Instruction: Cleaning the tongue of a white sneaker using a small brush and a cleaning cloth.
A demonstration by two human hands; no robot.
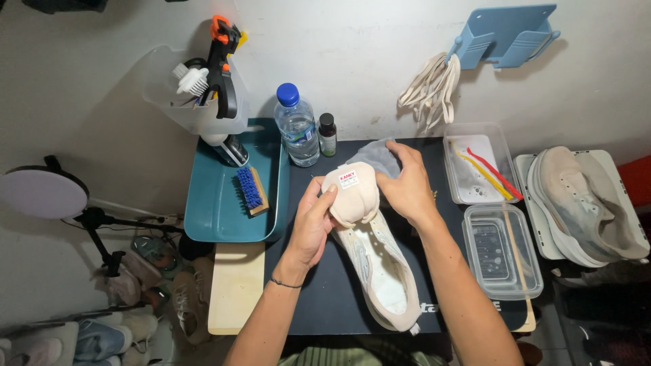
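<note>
1. Pale sneaker (381,271) lies on the dark surface (325,298), heel opening toward the camera. Its long axis runs near to far, leaning slightly left at the far end.
2. Tongue (350,193) is pulled up at the far end, its small label facing up.
3. Left hand (313,224) is curled around the tongue's left side, thumb on top.
4. Right hand (405,186) presses a grey cloth (375,157) against the tongue's right side, fingers closed on the cloth.
5. Blue brush (251,190) lies in the teal tray (217,217), left of the hands.
</note>
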